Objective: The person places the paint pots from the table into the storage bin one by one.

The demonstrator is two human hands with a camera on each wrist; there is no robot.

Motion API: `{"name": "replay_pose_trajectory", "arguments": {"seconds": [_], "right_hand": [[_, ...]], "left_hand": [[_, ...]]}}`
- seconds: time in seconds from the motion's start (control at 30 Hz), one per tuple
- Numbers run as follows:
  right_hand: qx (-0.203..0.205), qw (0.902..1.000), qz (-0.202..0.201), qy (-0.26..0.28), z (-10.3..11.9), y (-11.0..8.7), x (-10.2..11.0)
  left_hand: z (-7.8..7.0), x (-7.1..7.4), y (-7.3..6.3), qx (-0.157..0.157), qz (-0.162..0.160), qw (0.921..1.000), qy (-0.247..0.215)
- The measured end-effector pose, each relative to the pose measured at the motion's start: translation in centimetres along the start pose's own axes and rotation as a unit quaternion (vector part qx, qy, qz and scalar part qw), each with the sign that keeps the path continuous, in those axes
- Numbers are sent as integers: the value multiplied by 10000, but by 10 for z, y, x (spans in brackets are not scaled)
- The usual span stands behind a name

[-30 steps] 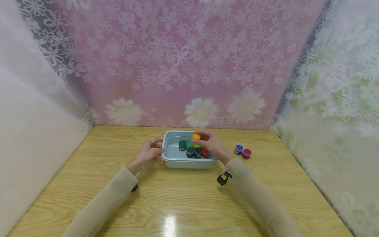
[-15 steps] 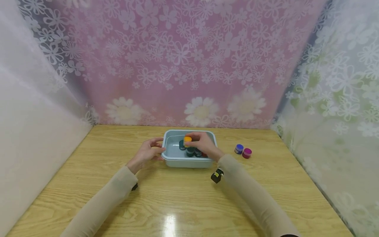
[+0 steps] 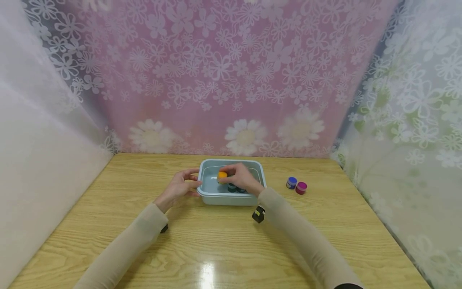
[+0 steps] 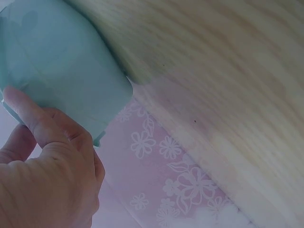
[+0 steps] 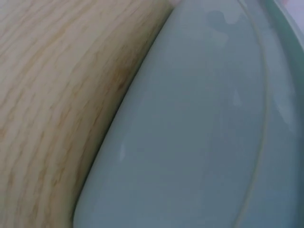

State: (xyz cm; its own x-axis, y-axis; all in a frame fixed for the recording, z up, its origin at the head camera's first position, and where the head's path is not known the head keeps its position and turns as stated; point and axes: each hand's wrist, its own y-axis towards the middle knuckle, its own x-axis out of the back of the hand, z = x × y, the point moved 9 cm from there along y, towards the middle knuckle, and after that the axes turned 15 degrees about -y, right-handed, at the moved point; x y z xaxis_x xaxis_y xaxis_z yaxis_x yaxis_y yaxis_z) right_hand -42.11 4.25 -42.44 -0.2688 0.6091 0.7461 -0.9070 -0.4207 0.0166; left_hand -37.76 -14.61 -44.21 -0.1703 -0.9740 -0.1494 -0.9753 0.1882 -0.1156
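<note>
A light blue plastic tub (image 3: 225,200) stands on the wooden table, and my left hand (image 3: 178,185) holds its left end by the rim. In the left wrist view, the left hand (image 4: 57,156) has its fingers against the tub wall (image 4: 71,61). My right hand (image 3: 241,177) reaches inside the tub and pinches a small paint jar with an orange lid (image 3: 221,175) between thumb and fingers. Dark-lidded jars (image 3: 232,188) stand below that hand, which hides the other jars there. The right wrist view shows only the tub's outer side (image 5: 190,123) and the table.
To the right of the tub, a blue-lidded jar (image 3: 291,182) and a magenta-lidded jar (image 3: 301,188) stand side by side on the wooden table (image 3: 213,241). A pink floral curtain (image 3: 231,100) hangs behind the table's far edge, with pale curtains at both sides.
The right hand has carried the orange-lidded jar leftward and down into the tub, covering the green and red jars seen earlier. The left hand keeps its place on the rim.
</note>
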Motion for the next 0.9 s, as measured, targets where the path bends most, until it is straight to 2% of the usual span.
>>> {"name": "replay_pose_trajectory", "arguments": {"seconds": [0.17,0.37,0.67,0.9], "right_hand": [[31,9987,-11,-503,1,1,-3],[34,9970,90,-771,-1,4,-6],[-28,9958,291,-870,0,7,-10],[39,9946,285,-995,0,8,-11]], "left_hand": [[-1,-1,-1,-11,-6,10000,46],[-1,0,-1,-23,-36,10000,40],[-1,1,-1,-16,-49,10000,-11],[0,1,0,-49,-47,10000,-2]]}}
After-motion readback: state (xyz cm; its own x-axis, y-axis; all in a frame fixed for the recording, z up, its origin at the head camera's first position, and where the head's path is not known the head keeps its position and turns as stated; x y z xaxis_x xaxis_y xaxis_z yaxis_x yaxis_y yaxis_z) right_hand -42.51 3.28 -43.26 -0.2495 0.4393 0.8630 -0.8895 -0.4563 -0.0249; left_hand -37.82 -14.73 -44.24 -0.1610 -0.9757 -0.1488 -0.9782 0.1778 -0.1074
